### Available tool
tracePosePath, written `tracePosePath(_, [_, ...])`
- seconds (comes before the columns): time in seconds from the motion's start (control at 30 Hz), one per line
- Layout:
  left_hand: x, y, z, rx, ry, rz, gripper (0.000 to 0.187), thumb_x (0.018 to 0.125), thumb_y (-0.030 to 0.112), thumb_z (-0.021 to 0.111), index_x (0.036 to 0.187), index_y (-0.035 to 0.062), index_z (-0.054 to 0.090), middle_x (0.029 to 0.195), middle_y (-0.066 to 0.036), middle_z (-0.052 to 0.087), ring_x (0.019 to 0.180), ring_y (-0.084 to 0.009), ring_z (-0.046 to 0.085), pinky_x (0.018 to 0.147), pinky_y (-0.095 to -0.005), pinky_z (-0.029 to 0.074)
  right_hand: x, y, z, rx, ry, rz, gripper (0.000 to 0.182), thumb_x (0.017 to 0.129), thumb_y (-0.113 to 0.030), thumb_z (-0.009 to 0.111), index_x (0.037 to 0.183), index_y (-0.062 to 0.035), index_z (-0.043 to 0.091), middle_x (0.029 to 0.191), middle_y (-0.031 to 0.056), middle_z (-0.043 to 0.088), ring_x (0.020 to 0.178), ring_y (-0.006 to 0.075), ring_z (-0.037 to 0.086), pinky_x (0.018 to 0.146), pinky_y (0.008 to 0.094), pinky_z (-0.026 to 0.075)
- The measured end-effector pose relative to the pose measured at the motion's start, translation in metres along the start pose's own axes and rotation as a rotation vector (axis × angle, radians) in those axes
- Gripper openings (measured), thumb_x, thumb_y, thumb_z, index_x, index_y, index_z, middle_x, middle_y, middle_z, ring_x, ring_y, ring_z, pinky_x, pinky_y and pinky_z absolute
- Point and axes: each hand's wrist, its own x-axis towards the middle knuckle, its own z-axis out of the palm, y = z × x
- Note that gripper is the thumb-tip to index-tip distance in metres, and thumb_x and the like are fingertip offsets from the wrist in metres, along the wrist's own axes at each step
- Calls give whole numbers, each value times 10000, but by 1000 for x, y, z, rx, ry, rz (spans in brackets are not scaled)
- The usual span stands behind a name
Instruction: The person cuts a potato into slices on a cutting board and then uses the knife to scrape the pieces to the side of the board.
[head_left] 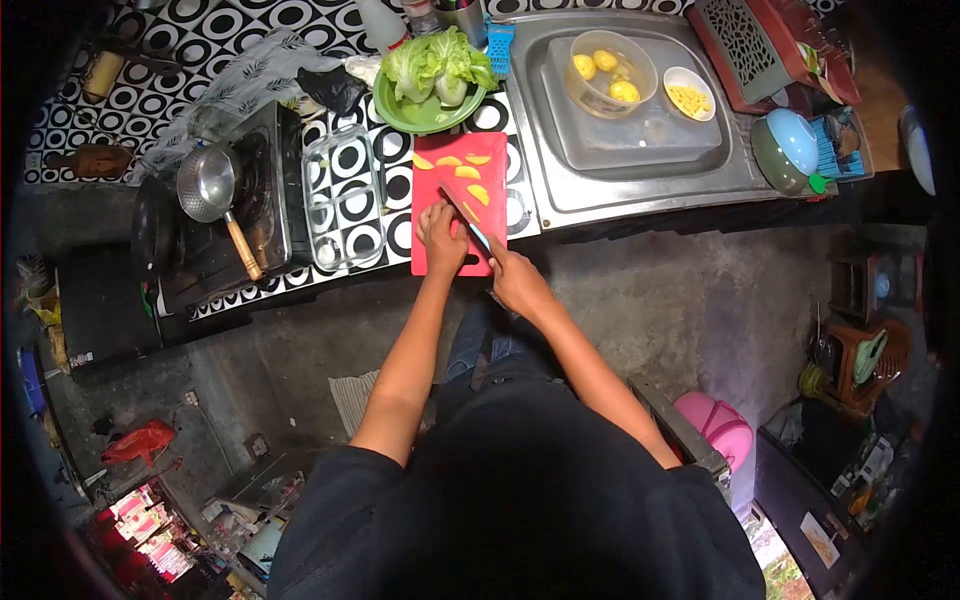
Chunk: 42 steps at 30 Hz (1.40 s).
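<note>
My right hand grips a knife with a light-blue handle, its blade slanting up and left across a red cutting board. My left hand rests on the board beside the blade, fingers curled; whatever is beneath them is hidden. Several yellow slices, apparently potato, lie scattered over the upper part of the board. Peeled yellow potatoes sit in a clear plastic bowl to the right. A small white bowl beside it holds small cut yellow pieces.
Behind the board stands a green basin with leafy lettuce. Left of it are a glass dish and a stove carrying a wooden-handled strainer. A metal sink and a blue-topped pot are at right.
</note>
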Motion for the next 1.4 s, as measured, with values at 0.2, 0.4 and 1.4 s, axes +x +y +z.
tracePosePath(0.2, [1, 0, -1, 5, -24, -12, 385, 744, 32, 704, 1117, 47, 613, 1307, -133, 583, 1265, -376, 464, 1086, -510, 311, 9, -9, -4, 20, -26, 25, 443, 991, -111, 469, 1428, -54, 428, 1005, 338, 650, 976, 517, 615, 845, 600, 465])
tracePosePath(0.4, [-1, 0, 0, 1, -8, -6, 409, 739, 24, 704, 1137, 45, 615, 1309, -131, 579, 1269, -367, 462, 1088, -510, 307, -2, 0, 0, 14, 3, 3, 447, 992, -115, 469, 1431, -38, 431, 1016, 345, 649, 994, 517, 614, 849, 601, 462])
tracePosePath(1.4, [0, -2, 1, 17, -24, -13, 397, 741, 58, 718, 1126, 57, 622, 1300, -123, 582, 1260, -363, 469, 1082, -511, 309, 19, -7, -5, -17, -49, 32, 478, 999, -142, 483, 1466, -67, 415, 1053, 346, 649, 1011, 515, 618, 875, 588, 472])
